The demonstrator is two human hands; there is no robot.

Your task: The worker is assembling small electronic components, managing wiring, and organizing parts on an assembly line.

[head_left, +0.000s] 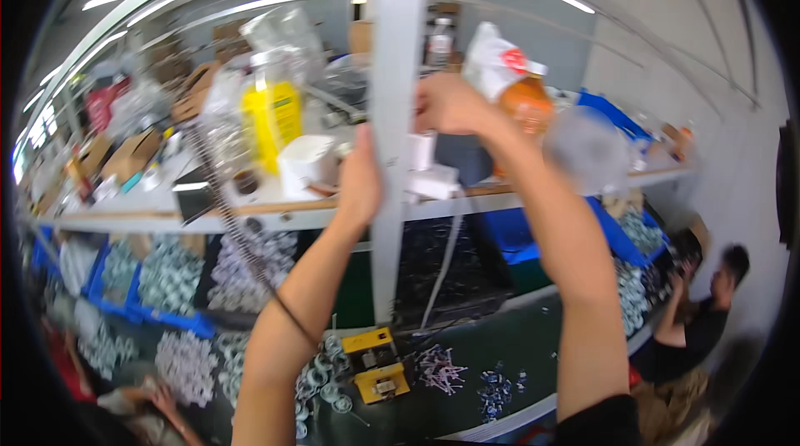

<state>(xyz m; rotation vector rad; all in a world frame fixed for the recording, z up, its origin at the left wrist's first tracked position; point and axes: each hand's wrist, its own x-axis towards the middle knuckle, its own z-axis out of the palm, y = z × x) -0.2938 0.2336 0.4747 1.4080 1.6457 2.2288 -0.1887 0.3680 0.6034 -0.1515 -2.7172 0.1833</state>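
Note:
Both my arms reach up to the shelf on either side of a white upright post. My left hand is against the post's left edge, thumb upward; its other fingers are hidden. To its left are a white roll-like object and a bottle with a yellow label. On the post's right side, my right hand is raised with curled fingers, the tips partly behind the post. What it holds, if anything, cannot be made out. Below it sits a small white box with a pale cable hanging down.
The shelf is cluttered with bags, boxes and an orange bottle. Blue bins of parts stand underneath. A yellow fixture and small parts lie on the dark green belt. A co-worker is at the right.

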